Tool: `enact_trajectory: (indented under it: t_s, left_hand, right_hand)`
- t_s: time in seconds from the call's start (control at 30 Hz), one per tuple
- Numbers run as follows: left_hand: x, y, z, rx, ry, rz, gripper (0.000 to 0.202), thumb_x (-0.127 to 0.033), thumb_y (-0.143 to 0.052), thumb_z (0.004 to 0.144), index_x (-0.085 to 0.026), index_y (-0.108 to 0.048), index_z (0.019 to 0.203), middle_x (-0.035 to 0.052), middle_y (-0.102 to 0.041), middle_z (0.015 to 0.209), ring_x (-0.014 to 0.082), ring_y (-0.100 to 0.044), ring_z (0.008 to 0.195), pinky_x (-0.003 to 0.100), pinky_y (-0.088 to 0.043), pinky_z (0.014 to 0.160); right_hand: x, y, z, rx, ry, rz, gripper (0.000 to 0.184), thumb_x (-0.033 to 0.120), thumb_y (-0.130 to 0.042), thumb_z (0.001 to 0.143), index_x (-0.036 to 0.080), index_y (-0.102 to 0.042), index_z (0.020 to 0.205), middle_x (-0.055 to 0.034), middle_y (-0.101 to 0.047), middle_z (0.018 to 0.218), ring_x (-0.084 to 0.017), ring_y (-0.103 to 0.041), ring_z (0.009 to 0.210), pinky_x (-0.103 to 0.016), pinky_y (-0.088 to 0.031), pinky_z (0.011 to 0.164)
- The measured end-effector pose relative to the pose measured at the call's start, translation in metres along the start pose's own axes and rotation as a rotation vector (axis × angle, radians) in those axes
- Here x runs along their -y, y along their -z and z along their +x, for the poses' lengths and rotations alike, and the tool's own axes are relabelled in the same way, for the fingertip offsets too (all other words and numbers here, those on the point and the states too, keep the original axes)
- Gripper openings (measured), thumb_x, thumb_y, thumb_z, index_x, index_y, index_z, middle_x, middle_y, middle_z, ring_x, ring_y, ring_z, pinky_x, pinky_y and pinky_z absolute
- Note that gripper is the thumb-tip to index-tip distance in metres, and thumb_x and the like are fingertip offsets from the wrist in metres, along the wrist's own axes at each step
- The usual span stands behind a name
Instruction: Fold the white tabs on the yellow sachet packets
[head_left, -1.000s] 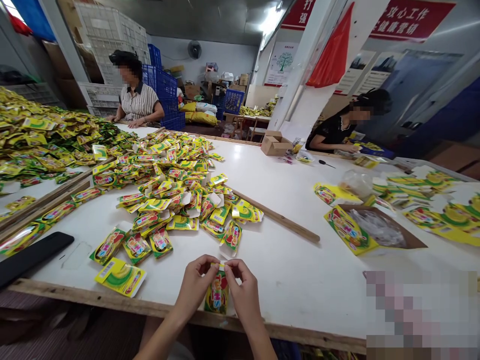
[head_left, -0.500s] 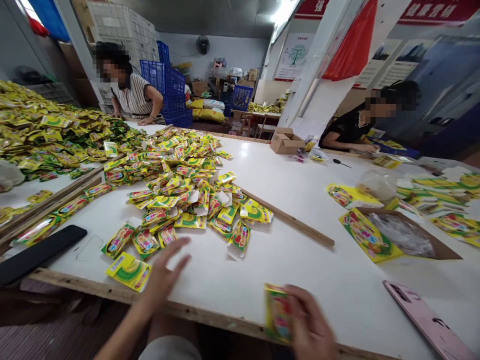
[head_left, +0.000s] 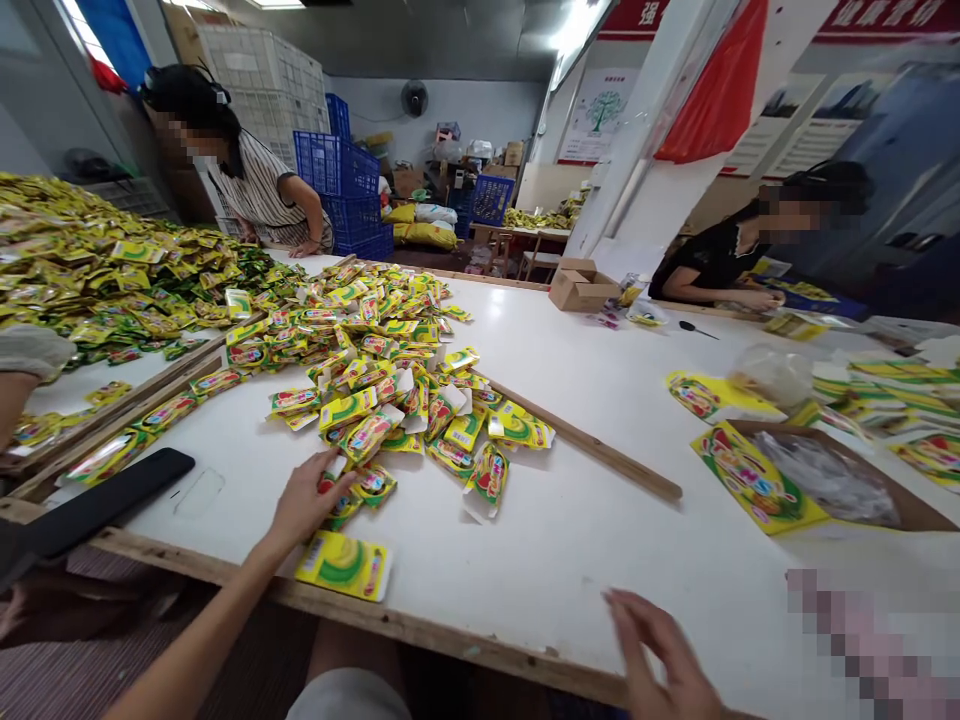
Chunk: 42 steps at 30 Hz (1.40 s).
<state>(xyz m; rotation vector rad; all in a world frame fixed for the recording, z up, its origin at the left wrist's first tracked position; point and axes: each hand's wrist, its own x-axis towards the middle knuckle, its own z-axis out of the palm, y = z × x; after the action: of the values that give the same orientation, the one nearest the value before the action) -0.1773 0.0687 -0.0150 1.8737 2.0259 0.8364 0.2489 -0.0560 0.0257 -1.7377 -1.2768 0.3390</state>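
Observation:
My left hand reaches over the near side of a pile of small yellow-and-green printed boxes. Its thumb and fingers close around one small box, with other boxes pressed against it. Just right of that wrist, one yellow box lies flat near the table edge. My right hand hovers by the front edge of the white table, fingers apart, with nothing visible in it.
A wooden strip lies right of the pile. Further right are an open printed carton and a blurred pink phone. A black phone is at left. Two co-workers, one in stripes, one in black, are across the table.
My left hand has moved onto the nearest boxes, which now lie further right and closer together. The small box my right hand held is out of sight, and that hand has opened.

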Motion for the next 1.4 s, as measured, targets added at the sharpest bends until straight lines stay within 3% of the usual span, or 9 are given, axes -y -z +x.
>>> enact_trajectory:
  t_s: [0.17, 0.3, 0.47, 0.57, 0.7, 0.8, 0.97, 1.17, 1.4]
  left_hand:
    - [-0.043, -0.03, -0.029, -0.008, 0.007, -0.113, 0.054, -0.05, -0.046, 0.088, -0.018, -0.054, 0.13, 0.0125, -0.061, 0.127, 0.0299, -0.053, 0.122, 0.048, -0.039, 0.104]
    - [-0.069, -0.044, -0.049, 0.042, -0.009, -0.238, 0.056, -0.046, -0.048, 0.09, -0.021, -0.041, 0.14, 0.0135, -0.047, 0.142, 0.0317, -0.037, 0.136, 0.053, -0.032, 0.109]
    - [-0.094, -0.031, -0.078, -0.073, -0.17, -0.181, 0.058, -0.034, -0.054, 0.089, -0.023, -0.034, 0.142, 0.0153, -0.036, 0.149, 0.0329, -0.026, 0.141, 0.059, -0.026, 0.111]
    - [-0.109, -0.024, -0.101, 0.092, -0.43, -0.213, 0.062, -0.029, -0.06, 0.086, -0.025, -0.034, 0.142, 0.0148, -0.037, 0.148, 0.031, -0.034, 0.138, 0.051, -0.037, 0.108]
    - [-0.13, -0.036, -0.118, 0.184, -0.622, -0.293, 0.053, -0.022, -0.062, 0.086, -0.028, -0.044, 0.135, 0.0123, -0.055, 0.134, 0.0289, -0.051, 0.125, 0.046, -0.045, 0.102]
    - [-0.143, -0.05, -0.115, 0.18, -0.489, -0.49, 0.04, -0.015, -0.052, 0.091, -0.028, -0.047, 0.128, 0.0091, -0.064, 0.121, 0.0231, -0.06, 0.112, 0.038, -0.051, 0.094]
    - [-0.153, -0.063, -0.108, 0.283, -0.19, -0.894, 0.045, -0.019, -0.05, 0.092, -0.026, -0.036, 0.133, 0.008, -0.067, 0.112, 0.0197, -0.065, 0.099, 0.034, -0.054, 0.087]
    - [-0.153, -0.059, -0.1, 0.397, -0.113, -0.861, 0.027, -0.02, -0.054, 0.088, -0.022, -0.06, 0.114, 0.0077, -0.068, 0.111, 0.021, -0.066, 0.094, 0.032, -0.052, 0.084]
    - [-0.153, -0.058, -0.088, 0.454, -0.097, -0.859, 0.025, -0.024, -0.058, 0.086, -0.022, -0.064, 0.111, 0.0053, -0.071, 0.098, 0.02, -0.065, 0.086, 0.03, -0.051, 0.08]
  right_hand:
    - [0.051, -0.095, -0.008, 0.345, 0.201, 0.142, 0.023, 0.037, -0.051, 0.087, 0.022, -0.068, 0.086, -0.0081, -0.068, 0.093, -0.024, -0.063, 0.09, -0.034, -0.05, 0.081]
    - [0.063, -0.121, -0.02, 0.508, 0.206, -0.035, 0.022, 0.027, -0.068, 0.074, 0.021, -0.069, 0.095, -0.0098, -0.065, 0.099, -0.029, -0.059, 0.096, -0.04, -0.047, 0.084]
    - [0.058, -0.109, -0.024, 0.585, 0.11, -0.04, 0.013, 0.021, -0.068, 0.069, 0.022, -0.061, 0.08, -0.0045, -0.064, 0.087, -0.026, -0.058, 0.087, -0.035, -0.044, 0.076]
    - [0.057, -0.101, -0.02, 0.647, -0.01, 0.173, 0.009, 0.029, -0.059, 0.078, 0.023, -0.053, 0.08, 0.0013, -0.059, 0.073, -0.018, -0.056, 0.067, -0.026, -0.043, 0.06]
    - [0.062, -0.089, -0.009, 0.493, -0.184, 0.367, 0.024, 0.046, -0.056, 0.082, 0.022, -0.052, 0.084, 0.0049, -0.051, 0.061, -0.013, -0.047, 0.049, -0.023, -0.038, 0.046]
    - [0.067, -0.08, -0.005, 0.446, -0.201, 0.525, 0.034, 0.054, -0.049, 0.087, 0.021, -0.054, 0.087, 0.0037, -0.053, 0.058, -0.014, -0.05, 0.048, -0.024, -0.043, 0.047]
    - [0.054, -0.079, -0.013, 0.258, -0.055, 0.445, 0.026, 0.044, -0.059, 0.085, 0.02, -0.059, 0.095, -0.0059, -0.066, 0.089, -0.02, -0.063, 0.08, -0.028, -0.053, 0.071]
    - [0.032, -0.086, -0.022, 0.37, -0.033, 0.505, 0.026, 0.037, -0.057, 0.087, 0.021, -0.055, 0.108, -0.0052, -0.066, 0.093, -0.02, -0.066, 0.086, -0.029, -0.054, 0.077]
    - [0.034, -0.077, -0.005, 0.537, 0.076, 0.432, 0.021, 0.032, -0.052, 0.092, 0.021, -0.059, 0.108, -0.004, -0.067, 0.099, -0.019, -0.064, 0.091, -0.026, -0.05, 0.082]
